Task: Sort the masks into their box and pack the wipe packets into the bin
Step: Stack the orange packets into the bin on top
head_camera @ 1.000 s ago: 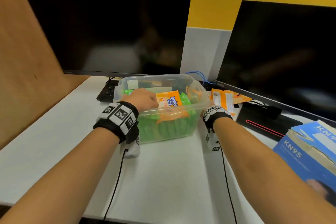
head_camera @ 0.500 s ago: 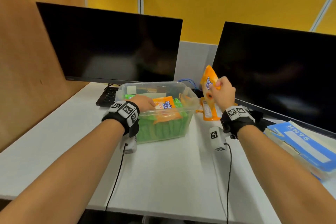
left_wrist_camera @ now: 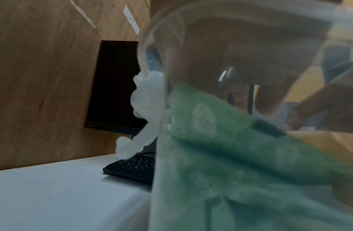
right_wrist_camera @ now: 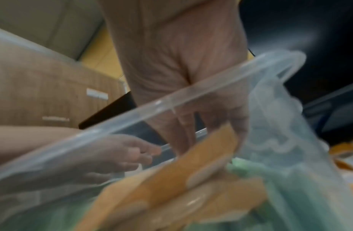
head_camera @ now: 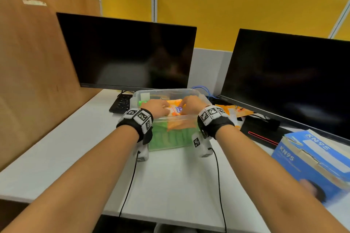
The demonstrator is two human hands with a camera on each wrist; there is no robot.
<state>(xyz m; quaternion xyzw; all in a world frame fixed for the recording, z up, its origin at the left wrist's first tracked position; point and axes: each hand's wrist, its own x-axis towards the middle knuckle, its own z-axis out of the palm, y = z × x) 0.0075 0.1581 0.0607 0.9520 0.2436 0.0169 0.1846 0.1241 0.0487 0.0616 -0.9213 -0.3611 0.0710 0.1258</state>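
Observation:
A clear plastic bin [head_camera: 164,92] stands mid-desk, filled with green wipe packets [head_camera: 170,139] and orange ones on top. Both hands are inside it. My right hand [head_camera: 186,105] pinches an orange wipe packet [head_camera: 175,108] and lays it on the pile; in the right wrist view its fingers [right_wrist_camera: 221,125] close on the packet's edge [right_wrist_camera: 191,164]. My left hand [head_camera: 161,108] rests loosely on the packets beside it, gripping nothing. Further orange packets [head_camera: 233,110] lie on the desk right of the bin. A blue KN95 mask box [head_camera: 312,159] sits at the right edge.
Two dark monitors [head_camera: 128,55] [head_camera: 287,81] stand behind the bin, a black keyboard [head_camera: 121,103] under the left one. A wooden partition [head_camera: 37,62] walls the left side. A black device with a red stripe [head_camera: 261,134] lies right of the bin.
My right hand picked an orange packet up off the desk to the right, lifted it and brought it into the bin. The left hand stayed in the bin.

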